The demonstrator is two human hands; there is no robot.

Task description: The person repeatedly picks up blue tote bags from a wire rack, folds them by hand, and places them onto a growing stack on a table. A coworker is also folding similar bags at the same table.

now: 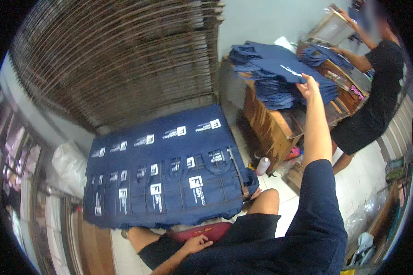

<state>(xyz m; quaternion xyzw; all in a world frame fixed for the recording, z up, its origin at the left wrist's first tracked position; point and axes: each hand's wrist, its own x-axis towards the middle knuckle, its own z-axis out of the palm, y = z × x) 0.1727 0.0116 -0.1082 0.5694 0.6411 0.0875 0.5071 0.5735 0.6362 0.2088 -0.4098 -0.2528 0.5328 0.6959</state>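
Note:
My right arm reaches out to the right, and my right hand (309, 87) pinches the near edge of a navy fabric piece (287, 68) with a white print. That piece lies on top of a thick stack of navy fabric (275, 94). Down in my lap, my left hand (197, 244) rests with its fingers loosely apart and holds nothing. In front of my knees, navy fabric pieces (165, 156) with white prints are spread flat in rows over a rack tray.
A tall rack of wire shelves (124, 59) rises behind the spread fabric. The stack rests on a worn wooden table (266, 117). A co-worker in black (376, 96) stands beyond it, holding a framed screen (332, 28). A white bottle (263, 166) stands on the floor.

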